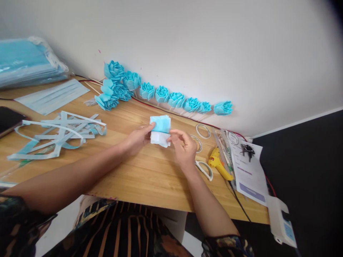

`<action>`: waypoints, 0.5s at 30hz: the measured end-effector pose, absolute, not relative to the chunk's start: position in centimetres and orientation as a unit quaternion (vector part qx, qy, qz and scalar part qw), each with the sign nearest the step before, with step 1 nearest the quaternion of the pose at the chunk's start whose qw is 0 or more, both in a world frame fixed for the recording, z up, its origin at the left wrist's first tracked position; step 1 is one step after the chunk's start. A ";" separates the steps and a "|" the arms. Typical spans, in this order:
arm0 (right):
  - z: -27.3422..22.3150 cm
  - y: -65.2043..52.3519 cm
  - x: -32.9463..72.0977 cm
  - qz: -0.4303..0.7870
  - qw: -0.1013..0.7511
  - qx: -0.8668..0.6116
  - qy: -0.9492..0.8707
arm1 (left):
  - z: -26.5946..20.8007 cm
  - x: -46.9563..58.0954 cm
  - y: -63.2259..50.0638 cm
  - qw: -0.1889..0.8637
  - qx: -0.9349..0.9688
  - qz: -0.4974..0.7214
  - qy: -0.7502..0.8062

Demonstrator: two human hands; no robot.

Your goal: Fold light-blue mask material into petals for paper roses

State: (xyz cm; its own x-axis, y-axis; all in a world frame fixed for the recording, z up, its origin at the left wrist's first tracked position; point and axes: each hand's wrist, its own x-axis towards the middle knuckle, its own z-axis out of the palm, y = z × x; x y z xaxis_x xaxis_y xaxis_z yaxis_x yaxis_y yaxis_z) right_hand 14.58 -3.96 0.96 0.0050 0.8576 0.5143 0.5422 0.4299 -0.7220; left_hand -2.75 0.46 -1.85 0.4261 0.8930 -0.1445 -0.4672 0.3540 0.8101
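Note:
A small stack of blue and white fabric pieces (162, 125) is held above the middle of the wooden table (128, 182). My left hand (138, 140) grips its left side, the thumb pressed on the blue face. At the right edge, my right hand (183, 146) pinches the stack's lower white part between thumb and curled fingers. The upper half shows blue and the lower half white. Just right of my right hand lie scissors with white handles (205, 170), partly hidden by the hand.
Several blue fabric flowers (162, 94) on sticks lean along the wall. Cut strips (61, 134), a flat mask sheet (53, 95) and a bagged mask pile (24, 64) are left. Tape rolls (203, 131), a yellow glue gun (219, 164), papers (248, 175) and keys (248, 151) lie right.

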 end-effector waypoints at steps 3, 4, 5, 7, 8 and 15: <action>0.9 -3.7 14.7 0.193 0.522 -0.546 -0.627 | -1.6 -2.7 0.0 0.747 0.411 0.425 0.305; 0.9 -3.6 14.7 0.186 0.523 -0.554 -0.620 | -1.5 -2.7 -0.1 0.739 0.435 0.416 0.305; 0.9 -3.5 14.7 0.174 0.521 -0.559 -0.621 | -1.3 -2.7 -0.3 0.730 0.456 0.407 0.305; 1.0 -3.4 14.7 0.143 0.511 -0.563 -0.633 | -1.1 -2.7 -0.6 0.713 0.491 0.395 0.307; 1.0 -3.4 14.6 0.127 0.507 -0.563 -0.641 | -1.0 -2.7 -0.6 0.706 0.503 0.391 0.309; 1.0 -3.6 14.5 0.075 0.483 -0.542 -0.684 | -1.4 -2.6 -0.4 0.709 0.499 0.388 0.313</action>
